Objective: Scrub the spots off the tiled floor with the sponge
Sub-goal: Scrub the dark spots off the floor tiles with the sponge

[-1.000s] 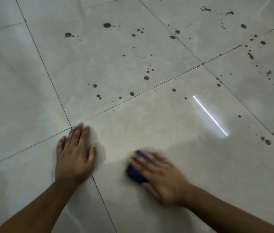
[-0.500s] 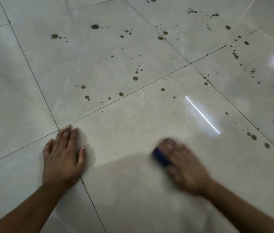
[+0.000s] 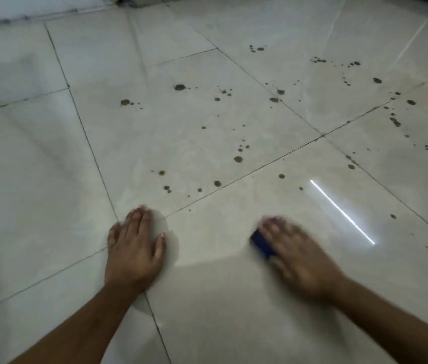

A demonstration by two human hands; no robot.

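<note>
Sponge (image 3: 262,245) — dark blue — sits under my right hand (image 3: 299,261), fingers laid over it, too blurred to tell their spread. My left hand (image 3: 134,248) lies flat on the tiled floor (image 3: 207,132), fingers together, thumb out — brown spots (image 3: 238,159) lie beyond.

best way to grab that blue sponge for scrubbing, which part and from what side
Judging by its pose, from above: the blue sponge lies flat on the tiled floor, so its broad top face is the part to take, palm down, fingers over the far edge. The right hand already covers it that way, though blur hides the finger positions. The left hand rests flat on the floor.
</note>
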